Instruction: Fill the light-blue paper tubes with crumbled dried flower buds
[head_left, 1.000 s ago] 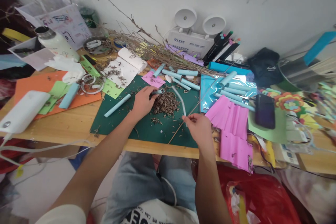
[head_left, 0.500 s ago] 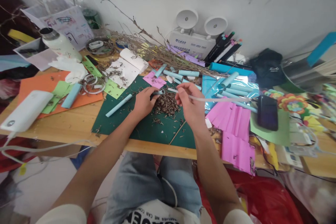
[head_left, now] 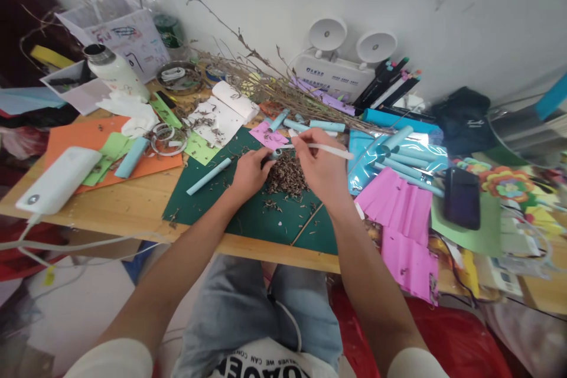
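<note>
White power bank (head_left: 57,180) seen at surface's left. Left hand (head_left: 250,171) closed on small blue tube (head_left: 275,155), over dried-flake pile (head_left: 287,177) on green mat (head_left: 208,204). Right hand (head_left: 321,168) pinched on white stick (head_left: 334,150), its end beside tube. Blue label on twin-lamp unit (head_left: 336,74) too small to be read.

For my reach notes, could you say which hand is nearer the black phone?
Right. The right hand, pinching a white strip, is left of the black phone; the left hand, gripping a blue roll, farther left.

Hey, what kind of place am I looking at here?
Probably a home craft desk against a wall: a green cutting mat, rolled blue paper tubes and marker pens crowd it. The left hand holds a small blue tube, the right hand a pale rod.
</note>
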`<state>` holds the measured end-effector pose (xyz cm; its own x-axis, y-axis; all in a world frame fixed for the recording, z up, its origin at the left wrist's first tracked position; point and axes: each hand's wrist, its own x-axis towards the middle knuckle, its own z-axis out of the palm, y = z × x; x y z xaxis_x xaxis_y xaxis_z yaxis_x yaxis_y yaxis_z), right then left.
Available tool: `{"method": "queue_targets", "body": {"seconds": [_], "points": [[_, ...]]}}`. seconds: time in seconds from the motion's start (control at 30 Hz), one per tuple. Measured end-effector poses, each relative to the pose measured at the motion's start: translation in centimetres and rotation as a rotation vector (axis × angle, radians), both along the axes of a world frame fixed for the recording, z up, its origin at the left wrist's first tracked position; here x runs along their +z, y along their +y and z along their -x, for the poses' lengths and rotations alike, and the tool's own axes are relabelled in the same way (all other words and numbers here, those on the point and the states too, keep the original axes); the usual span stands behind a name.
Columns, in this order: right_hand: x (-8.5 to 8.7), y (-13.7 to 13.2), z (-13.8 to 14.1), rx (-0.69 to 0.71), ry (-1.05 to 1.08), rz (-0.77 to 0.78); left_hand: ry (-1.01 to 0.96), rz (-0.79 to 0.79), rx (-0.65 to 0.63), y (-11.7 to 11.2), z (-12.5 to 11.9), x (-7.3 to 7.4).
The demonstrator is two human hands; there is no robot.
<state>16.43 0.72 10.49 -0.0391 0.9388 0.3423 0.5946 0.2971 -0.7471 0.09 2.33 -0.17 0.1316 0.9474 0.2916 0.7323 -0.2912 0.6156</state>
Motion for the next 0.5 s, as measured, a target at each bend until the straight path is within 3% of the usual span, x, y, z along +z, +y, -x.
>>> {"method": "queue_targets", "body": {"seconds": [0.33, 0.5], "points": [[0.5, 0.9, 0.6, 0.098, -0.066, 0.024, -0.012, 0.01, 0.0, 0.1, 0.0, 0.0], [-0.2, 1.8, 1.7, 0.055, -0.042, -0.047, -0.047, -0.002, -0.01, 0.1, 0.0, -0.1]]}}
